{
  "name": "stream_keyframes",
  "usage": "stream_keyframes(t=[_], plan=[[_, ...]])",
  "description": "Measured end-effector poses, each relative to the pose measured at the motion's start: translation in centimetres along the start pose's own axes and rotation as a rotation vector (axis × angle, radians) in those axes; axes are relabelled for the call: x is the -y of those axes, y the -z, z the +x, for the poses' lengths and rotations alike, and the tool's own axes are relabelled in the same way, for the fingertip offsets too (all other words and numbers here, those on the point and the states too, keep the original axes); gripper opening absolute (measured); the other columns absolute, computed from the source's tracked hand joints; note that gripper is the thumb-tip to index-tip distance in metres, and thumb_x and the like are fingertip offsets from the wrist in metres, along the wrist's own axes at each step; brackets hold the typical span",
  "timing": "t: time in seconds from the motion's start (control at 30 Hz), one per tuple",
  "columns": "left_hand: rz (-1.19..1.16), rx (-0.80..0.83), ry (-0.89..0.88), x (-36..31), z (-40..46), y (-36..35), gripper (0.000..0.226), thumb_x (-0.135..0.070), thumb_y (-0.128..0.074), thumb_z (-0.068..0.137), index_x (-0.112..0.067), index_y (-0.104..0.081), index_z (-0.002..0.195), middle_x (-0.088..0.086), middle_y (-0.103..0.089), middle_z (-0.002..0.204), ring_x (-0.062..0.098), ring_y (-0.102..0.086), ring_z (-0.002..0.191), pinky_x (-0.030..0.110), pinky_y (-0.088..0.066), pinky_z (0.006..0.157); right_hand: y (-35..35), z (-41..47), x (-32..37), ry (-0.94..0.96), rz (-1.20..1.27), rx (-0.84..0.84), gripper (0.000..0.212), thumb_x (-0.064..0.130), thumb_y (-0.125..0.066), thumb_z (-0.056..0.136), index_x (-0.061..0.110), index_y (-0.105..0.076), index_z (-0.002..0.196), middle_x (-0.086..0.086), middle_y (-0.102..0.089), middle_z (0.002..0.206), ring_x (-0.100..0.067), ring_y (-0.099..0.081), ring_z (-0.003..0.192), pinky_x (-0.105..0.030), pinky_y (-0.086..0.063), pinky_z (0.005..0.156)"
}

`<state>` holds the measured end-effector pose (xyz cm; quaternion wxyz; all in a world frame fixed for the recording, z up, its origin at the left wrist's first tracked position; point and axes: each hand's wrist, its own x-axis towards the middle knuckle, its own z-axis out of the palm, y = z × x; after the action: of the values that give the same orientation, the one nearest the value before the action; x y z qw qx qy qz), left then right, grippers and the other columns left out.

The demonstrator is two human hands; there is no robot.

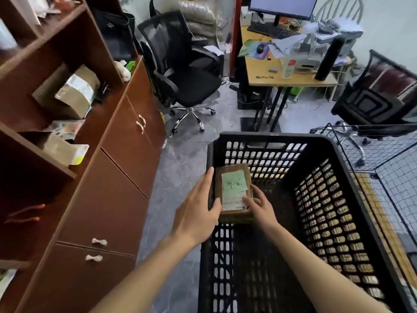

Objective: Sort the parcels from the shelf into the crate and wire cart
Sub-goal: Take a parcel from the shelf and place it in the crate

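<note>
A small brown cardboard parcel [232, 177] with a green handwritten note and a white label hangs over the left rim inside the black perforated crate [338, 199]. My left hand [198, 206] grips its left side, fingers along the edge and thumb on the near corner. My right hand [259, 206] grips its right near corner from inside the crate. More brown parcels lie on the wooden shelf [56, 53]: one [72, 93] on the upper level, another [61, 147] below. The wire cart [388, 168] stands right of the crate.
Brown cabinet with doors and drawers [117, 177] runs along the left. A black office chair [185, 71] stands behind, a cluttered desk [291, 73] with monitor at back right, and another dark chair [379, 98] beyond the cart. Grey floor lies between cabinet and crate.
</note>
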<state>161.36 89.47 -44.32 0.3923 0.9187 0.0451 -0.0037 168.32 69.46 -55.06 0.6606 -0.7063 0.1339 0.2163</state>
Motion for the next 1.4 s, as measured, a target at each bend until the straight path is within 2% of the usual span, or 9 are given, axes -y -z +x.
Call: stream_keyframes(t=[0.23,0.47,0.57,0.67,0.73,0.83,1.0,1.17,1.4], plan=[[0.000,-0.002,0.005,-0.2,0.1,-0.3,0.082,-0.026,-0.057,0.101,-0.045,-0.002,0.160,-0.024,-0.016,0.164,0.000,-0.025,0.147,0.019,-0.032,0.104,-1.3,1.2,-2.1,-0.042,0.002,0.001,0.061,0.026,-0.055,0.104,0.034,-0.029,0.158,-0.004,-0.067,0.128,-0.016,-0.072,0.106,-0.041,-0.060,0.094],[-0.002,0.003,0.016,-0.2,0.0,-0.6,0.084,-0.027,-0.058,0.101,-0.047,-0.001,0.159,-0.026,-0.012,0.165,-0.010,-0.015,0.139,0.019,-0.028,0.104,-0.6,1.3,-1.1,-0.070,-0.068,0.050,0.064,0.028,-0.059,0.103,0.031,-0.027,0.158,-0.002,-0.066,0.123,-0.017,-0.072,0.104,-0.037,-0.061,0.089],[0.016,0.001,0.023,-0.3,0.1,-0.5,0.085,-0.027,-0.059,0.101,-0.046,-0.001,0.160,-0.026,-0.012,0.164,-0.011,-0.015,0.138,0.017,-0.029,0.103,-0.3,1.4,-1.0,-0.081,-0.123,0.073,0.067,0.033,-0.058,0.102,0.032,-0.024,0.159,-0.003,-0.063,0.128,-0.019,-0.070,0.107,-0.045,-0.058,0.096],[0.016,0.016,0.032,-0.6,0.0,-0.3,0.085,-0.025,-0.060,0.100,-0.041,-0.003,0.161,-0.026,-0.016,0.161,-0.011,-0.015,0.138,0.016,-0.028,0.107,0.1,0.8,0.4,-0.075,-0.255,0.070,0.070,0.035,-0.060,0.101,0.027,-0.022,0.159,-0.007,-0.057,0.141,-0.015,-0.067,0.107,-0.035,-0.059,0.088],[0.038,0.018,0.038,-0.8,-0.1,0.0,0.085,-0.027,-0.060,0.099,-0.041,-0.004,0.161,-0.022,-0.019,0.162,-0.004,-0.020,0.144,0.024,-0.035,0.113,0.6,-0.1,1.6,-0.046,-0.379,0.023,0.072,0.041,-0.062,0.099,0.026,-0.024,0.159,-0.005,-0.053,0.148,-0.017,-0.063,0.114,-0.031,-0.056,0.087],[0.096,0.043,0.060,-0.8,0.0,0.4,0.085,-0.035,-0.061,0.098,-0.043,-0.004,0.160,-0.011,-0.019,0.166,0.012,-0.024,0.151,0.043,-0.035,0.118,2.1,-2.4,3.8,-0.002,-0.599,-0.021,0.076,0.059,-0.061,0.093,0.033,-0.030,0.157,-0.001,-0.046,0.156,-0.025,-0.050,0.137,-0.047,-0.047,0.108],[0.243,0.117,0.053,-1.4,0.2,1.8,0.087,-0.048,-0.062,0.095,-0.040,-0.006,0.160,-0.003,-0.003,0.170,0.024,-0.016,0.155,0.052,-0.027,0.122,5.9,-7.8,9.8,0.105,-0.901,-0.069,0.074,0.061,-0.058,0.093,0.032,-0.032,0.156,-0.002,-0.044,0.156,-0.022,-0.049,0.136,-0.042,-0.045,0.110],[0.396,0.141,-0.107,-7.6,-0.2,5.4,0.085,-0.059,-0.061,0.092,-0.039,-0.015,0.161,-0.002,-0.011,0.170,0.025,-0.021,0.153,0.050,-0.030,0.119,9.0,-15.8,17.5,0.232,-1.052,-0.131,0.074,0.057,-0.057,0.096,0.030,-0.027,0.159,-0.001,-0.035,0.162,-0.023,-0.041,0.144,-0.050,-0.040,0.116],[0.377,0.076,-0.339,-21.7,-4.2,9.5,0.075,-0.064,-0.049,0.097,-0.031,-0.025,0.160,-0.003,-0.022,0.168,0.023,-0.026,0.152,0.045,-0.028,0.120,13.7,-29.8,24.6,0.322,-1.124,-0.371,0.076,0.064,-0.056,0.093,0.039,-0.027,0.158,0.003,-0.031,0.163,-0.026,-0.039,0.145,-0.053,-0.041,0.111]])
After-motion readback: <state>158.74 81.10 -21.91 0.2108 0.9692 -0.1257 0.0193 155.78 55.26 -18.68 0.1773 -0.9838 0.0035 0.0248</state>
